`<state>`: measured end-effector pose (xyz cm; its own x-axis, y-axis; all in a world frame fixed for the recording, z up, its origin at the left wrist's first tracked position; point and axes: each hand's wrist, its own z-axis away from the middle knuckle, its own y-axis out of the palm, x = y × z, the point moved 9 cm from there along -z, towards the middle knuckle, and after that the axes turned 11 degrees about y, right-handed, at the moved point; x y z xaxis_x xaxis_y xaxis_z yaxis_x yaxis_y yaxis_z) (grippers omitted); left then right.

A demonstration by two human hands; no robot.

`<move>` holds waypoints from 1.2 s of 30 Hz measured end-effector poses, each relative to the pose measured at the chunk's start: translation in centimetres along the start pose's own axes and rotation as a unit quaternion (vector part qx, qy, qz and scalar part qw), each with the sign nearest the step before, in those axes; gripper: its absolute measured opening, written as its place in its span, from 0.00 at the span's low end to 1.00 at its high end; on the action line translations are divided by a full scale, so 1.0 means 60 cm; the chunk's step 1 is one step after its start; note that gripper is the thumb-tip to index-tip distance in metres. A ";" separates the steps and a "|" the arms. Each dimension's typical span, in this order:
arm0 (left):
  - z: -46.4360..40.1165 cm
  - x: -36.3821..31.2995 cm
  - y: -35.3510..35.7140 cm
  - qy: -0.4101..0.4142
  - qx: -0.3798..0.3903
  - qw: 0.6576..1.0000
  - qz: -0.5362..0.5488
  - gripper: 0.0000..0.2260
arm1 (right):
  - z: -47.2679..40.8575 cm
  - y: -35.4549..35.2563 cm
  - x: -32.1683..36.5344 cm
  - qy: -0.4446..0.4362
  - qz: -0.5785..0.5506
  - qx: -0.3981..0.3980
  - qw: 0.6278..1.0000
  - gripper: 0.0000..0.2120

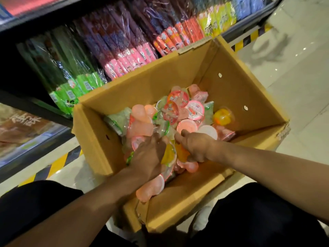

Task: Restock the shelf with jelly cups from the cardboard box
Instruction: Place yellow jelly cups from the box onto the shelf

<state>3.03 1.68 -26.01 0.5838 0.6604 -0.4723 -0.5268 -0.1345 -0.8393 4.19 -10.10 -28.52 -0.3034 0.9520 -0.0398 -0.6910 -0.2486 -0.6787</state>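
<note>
- Fingers (156, 138) of L hand (148, 157): curled down into the cups (176, 111), seem to grip a cluster w/ a yellow one under the palm; tips buried, so exact hold can't be told.
- R hand (195, 147): just beside L, fingers bent over pink/orange cups, thumb toward L hand; looks like a grip, not certain.
- Cups: loose heap in box (231, 97), piled center-left to near wall; lone yellow cup (223, 117) sits apart by R wall.
- Step, my read: gather a handful. Do it well: scoop from under, lids up, don't squeeze the thin tubs, take only what both hands can hold.
- Edges: near wall of box is touching-close to L wrist; lift straight up before swinging over.
- Room: shelf (35, 20) at far L, behind box, packed w/ long wrapped packs (124, 41); no free slot seen. Open floor (293, 68) to R.
</note>
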 end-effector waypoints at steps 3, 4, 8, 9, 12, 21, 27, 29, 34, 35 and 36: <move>0.004 0.002 -0.009 -0.012 -0.031 0.997 0.066 0.26 | -0.002 0.000 -0.008 0.002 -0.056 0.001 0.998 0.36; 0.004 0.001 -0.011 -0.024 -0.035 0.995 0.093 0.24 | 0.000 -0.001 -0.010 0.003 -0.063 0.001 0.998 0.36; 0.010 -0.014 -0.054 -0.094 -0.078 0.974 0.191 0.30 | 0.036 -0.037 -0.033 0.026 -0.113 -0.009 0.993 0.40; 0.015 -0.023 -0.077 -0.105 -0.092 0.969 0.206 0.33 | 0.051 -0.054 -0.046 0.036 -0.150 -0.012 0.988 0.41; 0.036 -0.061 -0.170 -0.133 -0.128 0.956 0.226 0.34 | 0.120 -0.128 -0.092 0.065 -0.249 -0.037 0.966 0.39; 0.145 -0.233 -0.623 -0.106 -0.231 0.932 0.258 0.31 | 0.479 -0.547 -0.197 0.078 -0.429 -0.188 0.880 0.37; 0.264 -0.370 -0.939 -0.091 -0.310 0.852 0.412 0.28 | 0.750 -0.841 -0.199 0.035 -0.519 -0.264 0.812 0.31; 0.302 -0.402 -1.021 -0.093 -0.338 0.816 0.460 0.25 | 0.832 -0.922 -0.194 0.014 -0.550 -0.275 0.788 0.28; 0.363 -0.472 -1.162 -0.066 -0.374 0.642 0.666 0.26 | 0.993 -1.095 -0.168 -0.053 -0.604 -0.317 0.730 0.30; 0.367 -0.489 -1.183 -0.053 -0.367 0.599 0.710 0.29 | 1.016 -1.124 -0.162 -0.069 -0.615 -0.321 0.717 0.30; 0.374 -0.503 -1.207 -0.040 -0.361 0.571 0.736 0.31 | 1.037 -1.151 -0.156 -0.087 -0.628 -0.325 0.702 0.30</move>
<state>9.69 8.09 55.08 -0.2097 -0.5329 -0.8197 -0.0017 -0.8382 0.5454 13.92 -12.96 64.35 0.1631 0.2966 0.9410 -0.0573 0.9550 -0.2910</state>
